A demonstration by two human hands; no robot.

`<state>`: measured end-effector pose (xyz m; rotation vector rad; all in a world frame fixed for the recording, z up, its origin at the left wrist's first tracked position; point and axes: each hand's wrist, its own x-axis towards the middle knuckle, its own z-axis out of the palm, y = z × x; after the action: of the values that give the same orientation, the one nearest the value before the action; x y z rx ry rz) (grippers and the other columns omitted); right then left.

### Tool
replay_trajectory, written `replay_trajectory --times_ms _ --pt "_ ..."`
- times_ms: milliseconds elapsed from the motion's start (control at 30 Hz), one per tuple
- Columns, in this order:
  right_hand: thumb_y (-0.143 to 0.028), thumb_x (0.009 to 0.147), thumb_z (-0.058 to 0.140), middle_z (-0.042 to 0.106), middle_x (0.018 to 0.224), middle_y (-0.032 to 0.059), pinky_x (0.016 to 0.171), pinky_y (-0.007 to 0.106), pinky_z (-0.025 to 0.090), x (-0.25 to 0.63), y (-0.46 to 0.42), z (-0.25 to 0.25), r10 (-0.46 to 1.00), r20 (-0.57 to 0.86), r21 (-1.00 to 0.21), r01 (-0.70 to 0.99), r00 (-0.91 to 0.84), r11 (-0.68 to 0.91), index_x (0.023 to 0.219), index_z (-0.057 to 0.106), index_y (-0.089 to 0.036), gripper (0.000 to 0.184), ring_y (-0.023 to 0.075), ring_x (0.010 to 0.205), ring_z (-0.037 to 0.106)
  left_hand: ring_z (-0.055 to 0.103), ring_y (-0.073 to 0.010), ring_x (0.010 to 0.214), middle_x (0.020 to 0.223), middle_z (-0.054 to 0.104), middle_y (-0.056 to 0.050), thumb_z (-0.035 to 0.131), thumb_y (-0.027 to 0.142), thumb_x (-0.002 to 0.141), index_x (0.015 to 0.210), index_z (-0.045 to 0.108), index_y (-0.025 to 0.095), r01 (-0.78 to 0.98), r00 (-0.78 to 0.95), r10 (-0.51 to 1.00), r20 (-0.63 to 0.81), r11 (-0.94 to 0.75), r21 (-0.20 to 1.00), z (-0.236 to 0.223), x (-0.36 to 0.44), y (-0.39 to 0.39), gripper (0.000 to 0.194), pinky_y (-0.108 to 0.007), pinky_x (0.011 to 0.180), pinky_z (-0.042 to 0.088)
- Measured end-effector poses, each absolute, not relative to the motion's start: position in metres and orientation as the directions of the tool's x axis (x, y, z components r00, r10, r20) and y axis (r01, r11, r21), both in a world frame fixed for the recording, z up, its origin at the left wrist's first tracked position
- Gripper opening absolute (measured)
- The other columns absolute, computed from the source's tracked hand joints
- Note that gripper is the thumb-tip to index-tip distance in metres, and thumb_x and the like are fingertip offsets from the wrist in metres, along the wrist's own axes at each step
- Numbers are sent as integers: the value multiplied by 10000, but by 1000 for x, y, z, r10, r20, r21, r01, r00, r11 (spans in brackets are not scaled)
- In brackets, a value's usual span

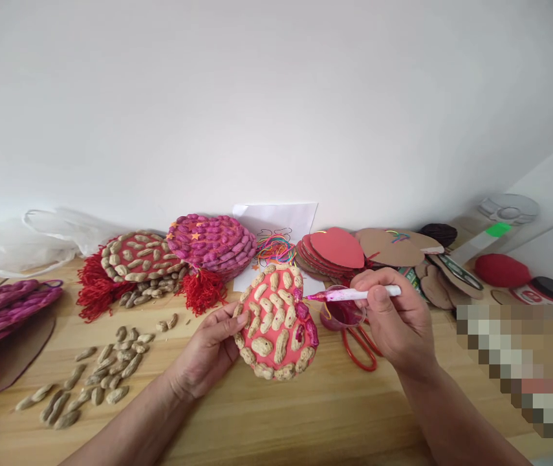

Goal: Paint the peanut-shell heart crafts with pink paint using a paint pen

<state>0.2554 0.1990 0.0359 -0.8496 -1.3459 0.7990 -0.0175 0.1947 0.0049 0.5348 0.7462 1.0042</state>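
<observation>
My left hand (pixel 215 349) grips the left edge of a red heart-shaped card (pixel 271 283) held up over the table. Whole peanuts (pixel 281 346) cover its face in rows and around its rim. Several along the right edge are coated in magenta paint (pixel 311 330); the others are bare tan. My right hand (pixel 395 317) is closed around the white handle of a paintbrush (pixel 348 294). Its magenta-stained tip points left at the card's right edge, close to the painted peanuts. Behind the brush is a clear cup of magenta paint (pixel 341 315), partly hidden.
Loose peanuts (pixel 106 369) lie at left. Behind are peanut-covered pieces with red tassels (pixel 203 291), one painted magenta (pixel 213 243), colored cords (pixel 276 249) and stacked red hearts (pixel 337 247). Red-handled scissors (pixel 366 356) lie by the cup. Red yarn (pixel 502 270) and a jar (pixel 550 289) stand right.
</observation>
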Motion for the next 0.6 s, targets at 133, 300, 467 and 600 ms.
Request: replay_trajectory --times_ms 133,300,467,600 --pt "-369 988 610 638 882 33 628 265 432 256 200 36 894 445 -894 -26 57 447 948 659 -229 153 137 702 541 735 -198 730 885 804 -117 896 249 703 946 787 109 -543 331 889 -317 454 706 7 -17 194 302 -293 728 602" --pt "-415 981 614 629 847 31 615 268 429 256 201 37 890 443 -896 32 111 442 938 660 -225 201 145 683 526 719 -196 695 831 789 -103 891 272 714 926 787 121 -518 336 895 -293 435 737 9 -16 193 280 -286 693 590" --pt "-360 990 592 651 860 48 628 293 459 253 197 43 832 555 -817 199 13 542 943 687 -234 164 168 719 576 710 -191 693 860 787 -103 877 327 740 973 784 132 -489 301 907 -293 411 769 8 -17 193 318 -285 677 583" --pt "-319 993 572 642 847 54 665 332 479 251 196 47 811 580 -774 264 -69 576 942 693 -245 150 195 763 597 709 -190 708 861 780 -100 883 340 731 996 783 128 -484 269 918 -292 391 783 7 -17 194 354 -285 693 580"
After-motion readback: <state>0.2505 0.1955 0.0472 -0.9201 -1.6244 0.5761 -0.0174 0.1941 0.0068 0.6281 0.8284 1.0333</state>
